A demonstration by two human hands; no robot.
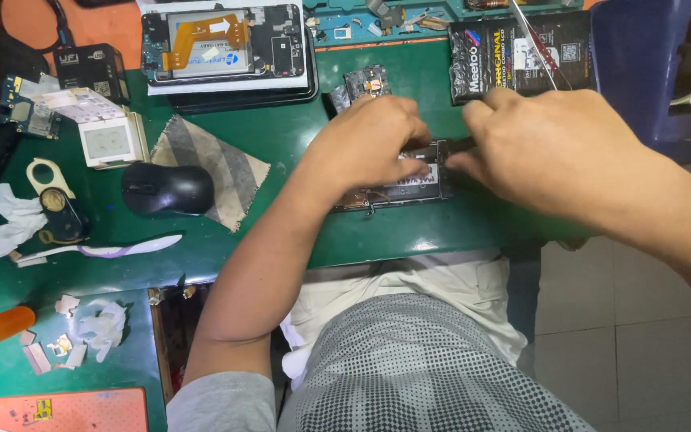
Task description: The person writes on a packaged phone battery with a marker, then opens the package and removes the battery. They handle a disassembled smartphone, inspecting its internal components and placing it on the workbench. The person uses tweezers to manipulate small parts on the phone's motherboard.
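Mid-frame on the green mat, the opened phone is pinned under the curled left hand and pinched at its right end by the right hand, so a flex could probably get torn if it's pried too hard.

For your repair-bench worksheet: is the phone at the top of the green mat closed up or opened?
Opened. The phone lies with its back cover off, so the orange flex cable and circuit boards inside are exposed.
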